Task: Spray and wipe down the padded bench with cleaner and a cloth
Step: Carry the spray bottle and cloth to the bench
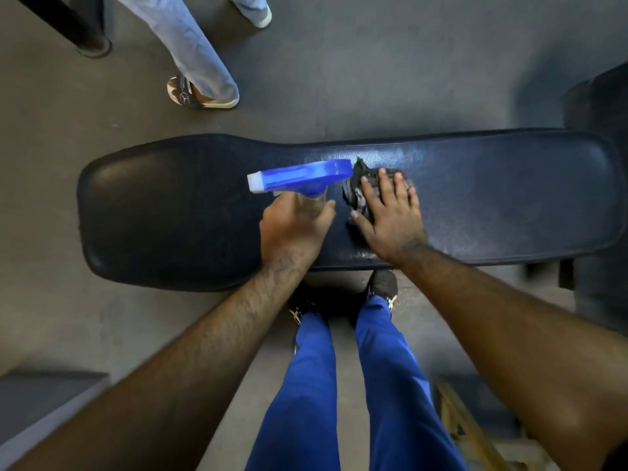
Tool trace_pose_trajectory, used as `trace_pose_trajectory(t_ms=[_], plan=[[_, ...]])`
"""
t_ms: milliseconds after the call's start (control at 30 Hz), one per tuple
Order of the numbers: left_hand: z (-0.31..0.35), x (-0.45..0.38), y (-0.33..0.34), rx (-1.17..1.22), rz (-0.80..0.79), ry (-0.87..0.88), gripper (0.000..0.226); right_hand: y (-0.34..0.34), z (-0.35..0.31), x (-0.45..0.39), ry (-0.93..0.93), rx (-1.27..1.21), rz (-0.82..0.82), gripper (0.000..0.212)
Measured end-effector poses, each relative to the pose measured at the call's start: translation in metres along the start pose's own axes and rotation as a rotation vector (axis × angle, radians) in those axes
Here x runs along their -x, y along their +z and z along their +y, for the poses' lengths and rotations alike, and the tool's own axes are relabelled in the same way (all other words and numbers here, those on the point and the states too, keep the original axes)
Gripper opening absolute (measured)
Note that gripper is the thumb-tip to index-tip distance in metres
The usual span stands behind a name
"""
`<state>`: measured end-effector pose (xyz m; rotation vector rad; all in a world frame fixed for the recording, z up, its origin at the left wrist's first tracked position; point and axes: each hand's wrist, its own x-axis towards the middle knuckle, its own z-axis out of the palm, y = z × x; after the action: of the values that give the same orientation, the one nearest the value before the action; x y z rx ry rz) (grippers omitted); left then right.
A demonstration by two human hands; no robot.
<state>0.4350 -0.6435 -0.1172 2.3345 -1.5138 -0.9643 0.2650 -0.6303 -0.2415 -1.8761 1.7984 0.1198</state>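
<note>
No words or numbers can be read anywhere here. The only sign is a round three-pointed star emblem on the strap of the sandal point(190, 93), worn by the person standing far left on the floor. The blue head of the spray bottle point(299, 176) carries no print that can be made out.

Both forearms point(204, 351) are bare, with no sleeves in view, and dark hair shows on the left one. The legs wear bright blue trousers point(384, 385). The shoes point(384, 283) are black with pale yellowish laces.
</note>
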Motion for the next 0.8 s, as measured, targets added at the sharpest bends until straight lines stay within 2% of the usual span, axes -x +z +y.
trace_pose_trajectory(t_ms=[100,200,333,433,567,800], plan=[[0.0,0.0,-0.001,0.011,-0.015,-0.021,0.039,-0.009,0.001,-0.001,-0.033,0.109,-0.041,0.072],[0.002,0.001,-0.004,0.02,-0.047,-0.047,0.038,-0.023,-0.007,-0.004,0.0,0.052,-0.112,0.072],[-0.002,0.002,-0.008,0.09,-0.121,-0.085,0.031,-0.043,-0.014,0.008,0.007,-0.382,0.017,0.072],[-0.006,0.006,-0.014,0.117,-0.185,-0.077,0.032,-0.064,-0.027,0.02,-0.123,-0.745,-0.01,0.078],[-0.009,0.014,-0.023,0.161,-0.189,-0.09,0.033,-0.102,-0.054,0.025,-0.206,-1.023,-0.071,0.087],[-0.009,0.022,-0.04,0.222,-0.096,-0.088,0.049,-0.15,-0.087,0.006,-0.41,-0.993,-0.19,0.061]])
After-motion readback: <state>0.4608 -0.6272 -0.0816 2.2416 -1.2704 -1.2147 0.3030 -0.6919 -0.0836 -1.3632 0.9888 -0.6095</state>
